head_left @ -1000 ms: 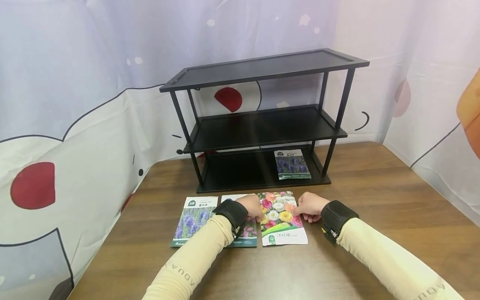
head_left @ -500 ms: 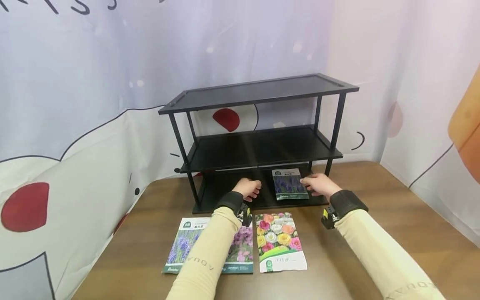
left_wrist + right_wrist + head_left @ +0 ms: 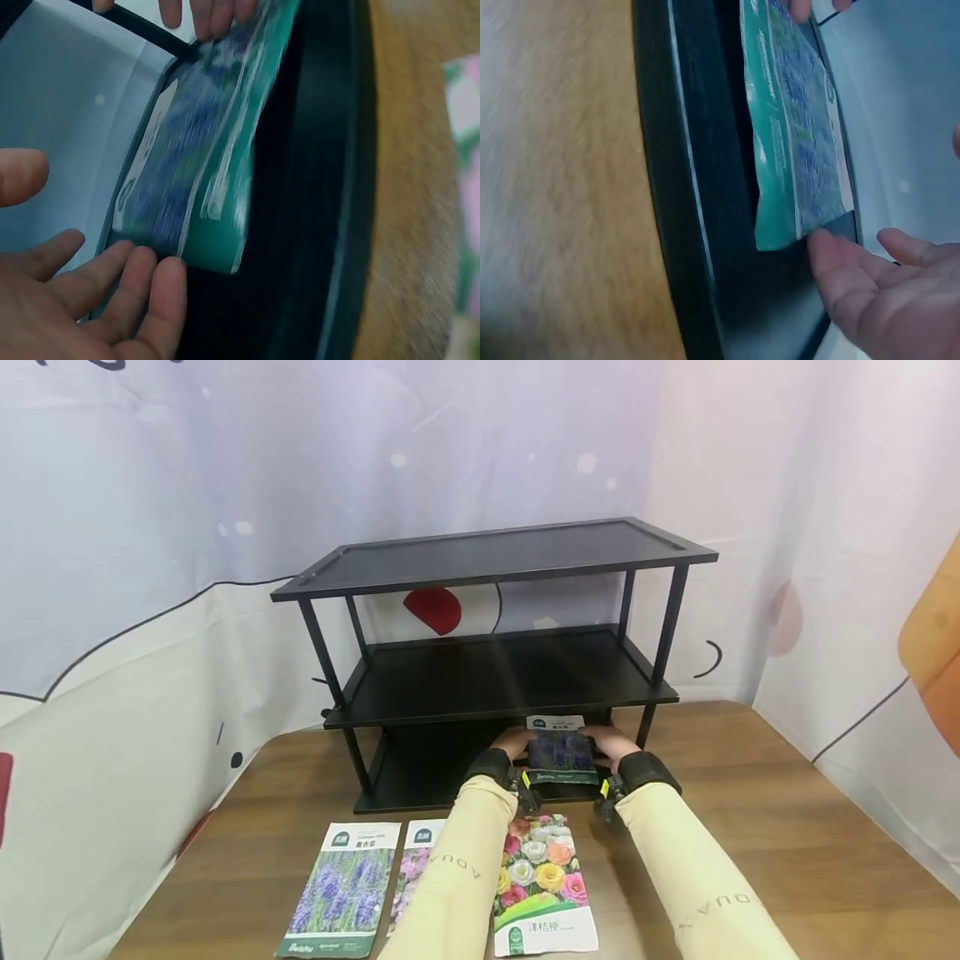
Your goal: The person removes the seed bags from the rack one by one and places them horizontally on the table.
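Observation:
On the right part of the shelf rack's bottom tier lies a lavender seed packet (image 3: 562,753), with a white top and a green lower band. My left hand (image 3: 514,742) is at its left edge, and my right hand (image 3: 612,744) is at its right edge. In the left wrist view the fingertips (image 3: 169,271) meet the packet's short side while the thumb stands apart from it. The right wrist view has the fingertips (image 3: 823,241) right at the opposite edge, the hand spread. Neither hand is closed around the packet.
The black three-tier rack (image 3: 495,672) stands at the back of the wooden table (image 3: 750,827). In front lie another lavender packet (image 3: 341,889), a pink-flower packet (image 3: 411,877) partly under my left sleeve, and a packet with multicoloured blooms (image 3: 543,885). A printed curtain hangs behind.
Both hands have moved from the multicoloured flower packet on the table forward to the rack's bottom tier. They now flank the lavender packet there. The head view has shifted.

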### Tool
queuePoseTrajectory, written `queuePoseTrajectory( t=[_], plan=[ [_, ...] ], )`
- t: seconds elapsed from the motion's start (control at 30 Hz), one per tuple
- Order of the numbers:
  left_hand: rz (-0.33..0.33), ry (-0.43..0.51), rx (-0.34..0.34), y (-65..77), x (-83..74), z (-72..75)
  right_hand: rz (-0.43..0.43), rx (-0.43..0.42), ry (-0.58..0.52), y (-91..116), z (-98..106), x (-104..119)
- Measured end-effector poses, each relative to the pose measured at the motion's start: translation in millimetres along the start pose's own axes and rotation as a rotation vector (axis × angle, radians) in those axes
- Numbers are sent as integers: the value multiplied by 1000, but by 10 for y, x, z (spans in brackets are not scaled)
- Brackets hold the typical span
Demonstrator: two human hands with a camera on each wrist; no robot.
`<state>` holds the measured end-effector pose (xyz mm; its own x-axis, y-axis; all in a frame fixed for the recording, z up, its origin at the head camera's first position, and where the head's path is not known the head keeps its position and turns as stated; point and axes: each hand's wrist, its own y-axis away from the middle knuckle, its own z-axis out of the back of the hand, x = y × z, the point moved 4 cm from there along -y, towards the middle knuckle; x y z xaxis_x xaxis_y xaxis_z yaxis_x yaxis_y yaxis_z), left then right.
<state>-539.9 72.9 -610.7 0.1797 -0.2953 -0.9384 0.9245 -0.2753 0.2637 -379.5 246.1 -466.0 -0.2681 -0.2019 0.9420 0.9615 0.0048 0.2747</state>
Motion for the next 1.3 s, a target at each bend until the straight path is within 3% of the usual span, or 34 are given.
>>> queuePoseTrajectory(
  t=[0.07, 0.13, 0.2, 0.23, 0.3, 0.37, 0.47, 0.53, 0.57, 0.63, 0.67, 0.7, 0.73, 0.8, 0.87, 0.9, 0.93, 1.0, 1.07, 1.2, 1.3],
  plan=[
    [-27, -23, 35, -319, 176, -3, 44, -3, -16, -327, 121, -238],
    [-20, -33, 58, -522, 272, 6, 55, 4, -41, -485, 198, -345],
    [-31, -64, 37, -570, 262, 17, 32, -7, -60, -581, 260, -404],
    [-45, -101, 22, -551, 238, 30, 20, -7, -88, -465, 233, -326],
    [-53, -178, -35, -316, 101, 59, 5, 1, -184, -460, 241, -355],
    [-47, -265, -74, 86, -92, 130, 11, 48, -283, -583, 254, -509],
    [2, -346, -64, 737, -393, 251, 27, 155, -394, -1001, 317, -883],
    [0, -325, -37, 977, -506, 318, 17, 208, -403, -1012, 292, -881],
    [11, -312, -43, 1075, -559, 342, 16, 203, -376, -918, 254, -793],
    [-14, -225, -46, 1047, -546, 376, -25, 125, -288, -515, 130, -445],
    [-30, -189, -61, 1193, -652, 398, -41, 83, -241, -262, 51, -233],
    [-30, -170, -82, 1177, -668, 392, -41, 68, -214, 4, -17, -22],
    [-72, -113, -65, 1091, -613, 404, -61, 30, -175, 255, -92, 176],
    [-67, -38, -52, 1207, -712, 407, -69, 1, -129, 623, -179, 465],
    [-22, 4, -53, 1571, -950, 394, -63, -16, -100, 877, -211, 647],
    [1, 28, -38, 1605, -963, 376, -57, -20, -90, 965, -207, 702],
    [8, 63, -11, 1792, -1052, 383, -43, -20, -71, 1031, -195, 738],
    [81, 51, -6, 2302, -1335, 369, -11, -21, -8, 1132, -161, 771],
    [79, 42, 41, 2605, -1470, 346, 12, -28, 72, 1238, -107, 776],
    [37, 1, 125, 3073, -1672, 310, 70, -18, 240, 1466, -19, 771],
    [-18, -54, 141, 3168, -1705, 253, 101, -28, 306, 1659, 36, 804]
  ],
)
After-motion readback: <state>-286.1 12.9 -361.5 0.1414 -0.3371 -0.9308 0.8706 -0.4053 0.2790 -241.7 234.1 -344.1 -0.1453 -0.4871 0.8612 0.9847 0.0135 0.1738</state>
